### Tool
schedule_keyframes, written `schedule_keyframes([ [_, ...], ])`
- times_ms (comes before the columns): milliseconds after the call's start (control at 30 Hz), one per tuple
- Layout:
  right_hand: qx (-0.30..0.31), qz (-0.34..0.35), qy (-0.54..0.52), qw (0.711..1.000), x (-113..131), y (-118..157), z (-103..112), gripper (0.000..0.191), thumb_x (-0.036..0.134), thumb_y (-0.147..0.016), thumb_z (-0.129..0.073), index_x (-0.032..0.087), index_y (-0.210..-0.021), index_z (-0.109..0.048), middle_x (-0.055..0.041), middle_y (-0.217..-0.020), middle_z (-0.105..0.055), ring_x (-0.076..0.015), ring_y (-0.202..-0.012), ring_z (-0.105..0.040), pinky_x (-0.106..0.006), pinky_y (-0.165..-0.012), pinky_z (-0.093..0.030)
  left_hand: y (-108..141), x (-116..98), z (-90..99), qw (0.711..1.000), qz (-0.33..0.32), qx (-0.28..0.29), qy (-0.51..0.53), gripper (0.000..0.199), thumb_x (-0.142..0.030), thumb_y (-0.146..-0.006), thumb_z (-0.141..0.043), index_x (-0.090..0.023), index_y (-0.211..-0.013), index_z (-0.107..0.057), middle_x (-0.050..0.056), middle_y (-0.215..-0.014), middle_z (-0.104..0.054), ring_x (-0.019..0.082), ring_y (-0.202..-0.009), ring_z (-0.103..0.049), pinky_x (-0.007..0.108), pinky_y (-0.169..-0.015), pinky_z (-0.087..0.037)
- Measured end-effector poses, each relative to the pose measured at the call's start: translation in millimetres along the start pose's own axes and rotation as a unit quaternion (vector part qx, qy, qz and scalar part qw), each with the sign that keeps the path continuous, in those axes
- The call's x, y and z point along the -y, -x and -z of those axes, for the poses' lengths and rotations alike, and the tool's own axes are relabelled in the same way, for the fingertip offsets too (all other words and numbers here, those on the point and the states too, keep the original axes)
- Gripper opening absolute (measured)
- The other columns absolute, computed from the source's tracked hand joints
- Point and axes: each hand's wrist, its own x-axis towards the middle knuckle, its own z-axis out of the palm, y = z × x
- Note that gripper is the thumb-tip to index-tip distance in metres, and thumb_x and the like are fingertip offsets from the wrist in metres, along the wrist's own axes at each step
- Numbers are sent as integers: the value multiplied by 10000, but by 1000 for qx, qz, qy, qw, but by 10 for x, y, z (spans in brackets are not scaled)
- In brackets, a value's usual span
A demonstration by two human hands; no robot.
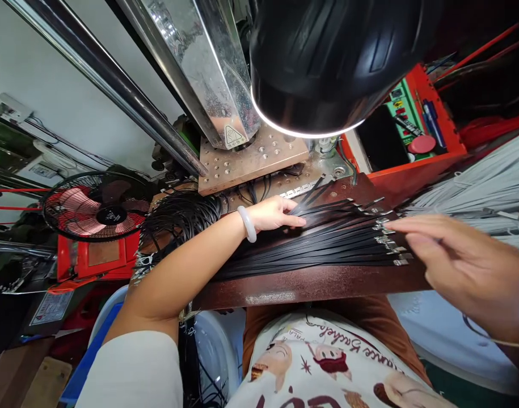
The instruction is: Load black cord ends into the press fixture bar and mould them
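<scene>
- Black cables (310,249) lie flat on the brown desk (319,285), in front of the person, being sorted or straightened, it seems.
- Left hand (274,215): over the cables, thumb and finger parted; whether its grip holds any, I cannot tell.
- Right hand (467,263): grip open, forefinger reaching to the metal ends (400,262); their crowding calls for a fine touch.
- Long axis runs left to right, metal ends pointing right.
</scene>
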Motion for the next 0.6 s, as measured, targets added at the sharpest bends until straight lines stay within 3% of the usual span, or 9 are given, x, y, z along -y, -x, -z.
schedule_keyframes([
  [100,2,-42,-34,999,200,-289,69,298,318,-970,-440,294,-1112,-700,-2,-1061,-731,-203,-943,-691,-353,-894,-532,-19,-13,-40,999,-25,-12,-23,179,-244,-799,-701,-111,-712,-617,-32,-620,-606,83,-576,-561,218,-608,-440],
  [200,7,-26,-69,997,288,-598,-34,336,339,-983,-426,255,-1170,-692,-9,-1106,-727,-199,-987,-685,-335,-910,-528,-33,-69,-93,999,27,23,1,180,-258,-878,-610,-120,-768,-573,-3,-630,-632,100,-561,-592,232,-589,-453],
  [267,50,70,-48,995,271,-763,-194,365,344,-964,-464,200,-1253,-635,-55,-1248,-666,-233,-1144,-620,-387,-1011,-479,-41,-121,-117,999,21,11,-41,144,-217,-881,-600,-116,-786,-564,25,-709,-670,110,-634,-631,237,-632,-473],
  [333,125,203,19,971,196,-867,-378,456,352,-917,-526,169,-1334,-553,-100,-1375,-570,-295,-1293,-498,-490,-1093,-385,-25,-162,-114,991,-29,-12,-129,139,-198,-860,-626,-105,-766,-585,19,-733,-672,111,-677,-627,234,-673,-479],
  [400,182,279,106,937,72,-907,-531,418,305,-895,-516,152,-1278,-578,-133,-1308,-603,-328,-1277,-491,-545,-1071,-365,42,-168,-71,974,-86,-12,-208,177,-244,-868,-630,-98,-769,-628,22,-744,-679,125,-702,-630,240,-699,-496],
  [433,191,283,146,929,1,-909,-583,350,258,-894,-480,140,-1190,-624,-144,-1187,-657,-324,-1194,-547,-534,-1019,-404,96,-154,-32,963,-114,-28,-241,205,-283,-883,-618,-98,-802,-653,35,-778,-694,139,-729,-644,252,-721,-512],
  [500,180,261,190,929,-125,-896,-641,309,161,-868,-410,123,-1029,-671,-140,-961,-691,-293,-1000,-624,-472,-893,-477,230,-103,66,922,-185,-135,-312,252,-327,-922,-562,-109,-927,-689,81,-924,-723,179,-853,-680,298,-825,-536],
  [567,163,237,157,945,-176,-887,-680,359,110,-812,-395,125,-1048,-665,-122,-946,-693,-263,-941,-641,-424,-842,-505,357,-54,155,843,-256,-265,-392,290,-331,-950,-515,-137,-1080,-686,123,-1146,-690,219,-1073,-654,356,-979,-500],
  [600,164,232,116,952,-162,-896,-711,408,102,-791,-397,142,-1108,-650,-104,-1001,-697,-246,-959,-643,-406,-854,-510,401,-41,181,807,-281,-292,-430,307,-336,-961,-495,-158,-1131,-678,128,-1245,-649,233,-1186,-603,386,-1042,-464],
])
